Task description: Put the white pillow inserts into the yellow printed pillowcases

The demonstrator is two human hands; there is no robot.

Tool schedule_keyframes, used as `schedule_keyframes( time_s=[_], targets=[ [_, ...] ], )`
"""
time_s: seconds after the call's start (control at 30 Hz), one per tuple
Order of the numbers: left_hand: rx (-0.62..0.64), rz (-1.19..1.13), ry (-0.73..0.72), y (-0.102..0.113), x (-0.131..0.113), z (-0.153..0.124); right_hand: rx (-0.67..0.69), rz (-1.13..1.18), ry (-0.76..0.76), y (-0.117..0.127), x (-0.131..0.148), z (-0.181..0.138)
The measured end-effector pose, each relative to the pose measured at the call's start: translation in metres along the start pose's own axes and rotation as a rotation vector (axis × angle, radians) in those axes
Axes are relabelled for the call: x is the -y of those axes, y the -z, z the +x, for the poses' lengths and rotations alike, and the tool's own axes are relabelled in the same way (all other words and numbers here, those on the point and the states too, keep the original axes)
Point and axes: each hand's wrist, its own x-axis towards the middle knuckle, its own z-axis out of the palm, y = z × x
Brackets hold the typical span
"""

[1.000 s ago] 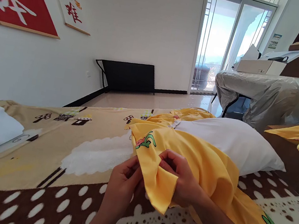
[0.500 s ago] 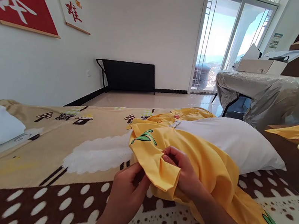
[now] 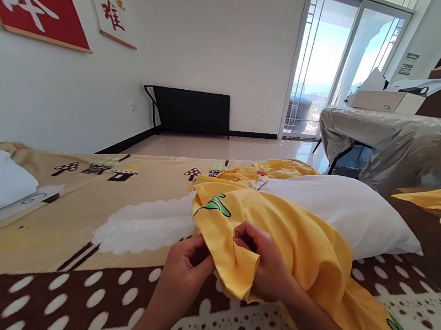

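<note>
My right hand (image 3: 266, 270) has bunched more of the yellow pillowcase (image 3: 300, 244) into its closed fingers, my left hand (image 3: 187, 271) has closed on the hem just beside it, and the cloth lies draped over the white pillow (image 3: 355, 214), so the opening seems gathered.

Only the person's two forearms and hands showed, rising from the bottom edge of the picture. Both arms were bare as far as they could be seen, with no sleeve or cuff in view. The left hand (image 3: 183, 268) wore no glove, ring, watch or band. The right hand (image 3: 267, 267) was likewise bare, its wrist unadorned and fingernails short and plain.
</note>
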Motion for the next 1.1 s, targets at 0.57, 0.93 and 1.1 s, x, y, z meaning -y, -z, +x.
schedule_keyframes(
  time_s=[0.57,0.93,1.1],
  targets=[
    [-0.586,-0.937,0.148,0.090,0.007,0.067,0.098,-1.103,0.264,-0.003,-0.013,-0.002],
    [-0.595,-0.865,0.166,0.105,0.024,0.076,0.040,-1.265,0.071,0.020,-0.009,0.002],
    [-0.514,-0.736,0.125,0.113,0.022,0.073,-0.311,-1.351,-0.179,0.068,-0.021,0.013]
  ],
)
